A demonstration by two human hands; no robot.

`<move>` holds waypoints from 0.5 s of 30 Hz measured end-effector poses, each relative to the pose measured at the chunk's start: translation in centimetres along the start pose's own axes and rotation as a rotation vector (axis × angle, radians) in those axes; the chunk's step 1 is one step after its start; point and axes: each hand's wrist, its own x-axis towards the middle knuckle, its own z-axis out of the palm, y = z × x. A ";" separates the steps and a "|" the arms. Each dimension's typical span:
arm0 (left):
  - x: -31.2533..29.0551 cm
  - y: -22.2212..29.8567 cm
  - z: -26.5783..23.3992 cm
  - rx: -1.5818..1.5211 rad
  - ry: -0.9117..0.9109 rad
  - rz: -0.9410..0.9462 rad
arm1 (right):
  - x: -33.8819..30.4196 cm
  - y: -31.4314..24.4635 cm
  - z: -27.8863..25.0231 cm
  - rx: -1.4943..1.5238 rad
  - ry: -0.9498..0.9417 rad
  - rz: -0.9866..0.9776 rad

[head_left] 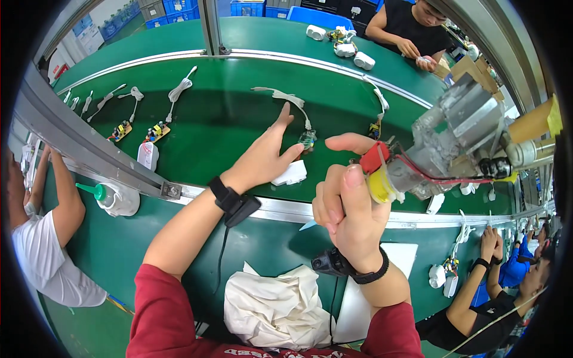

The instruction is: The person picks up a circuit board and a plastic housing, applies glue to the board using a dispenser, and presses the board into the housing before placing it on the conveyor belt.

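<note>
My left hand (267,156) is open over the green belt, thumb and fingers apart. Beside its thumb lies a white plastic housing (290,173). Just beyond is a small circuit board (308,139) joined to a white cable (290,97). My right hand (352,206) is raised closer to me, most fingers curled and the index finger stretched out. A pointed light-blue tip (308,225) shows below the curled fingers; what they hold is mostly hidden. A grey tool (456,128) with yellow tape and a red block (375,156) overlaps this hand; whether I grip it is unclear.
Several boards with cables (158,130) lie along the belt's left. A metal rail (277,210) borders the belt near me. A white cloth (274,304), a white sheet (382,286) and a green-capped bottle (116,198) are on the near table. Co-workers sit left, right and opposite.
</note>
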 end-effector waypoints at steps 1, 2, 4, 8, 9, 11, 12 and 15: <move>-0.4 0.1 0.5 0.077 0.058 -0.037 | 0.1 -0.1 -0.1 -0.002 -0.003 -0.001; -0.8 0.3 0.7 0.156 0.117 -0.075 | 0.1 -0.3 -0.2 -0.014 -0.003 -0.001; -2.2 1.0 0.0 0.140 0.112 -0.109 | 0.1 -0.5 -0.2 -0.027 0.002 0.008; -4.8 2.5 -3.8 0.222 0.110 -0.136 | 0.0 -0.9 0.2 -0.013 0.002 0.012; -5.3 2.7 -4.7 0.330 0.109 -0.097 | 0.0 -0.9 0.3 -0.012 0.001 0.011; -6.3 2.9 -5.6 0.448 0.112 -0.061 | -0.2 -0.9 0.7 0.007 -0.003 0.022; -7.1 2.8 -5.8 0.292 0.143 -0.118 | -0.3 -0.8 1.0 0.019 -0.008 0.027; -8.8 2.4 -5.2 -0.035 0.203 -0.207 | -0.4 -0.8 1.7 0.007 -0.013 0.019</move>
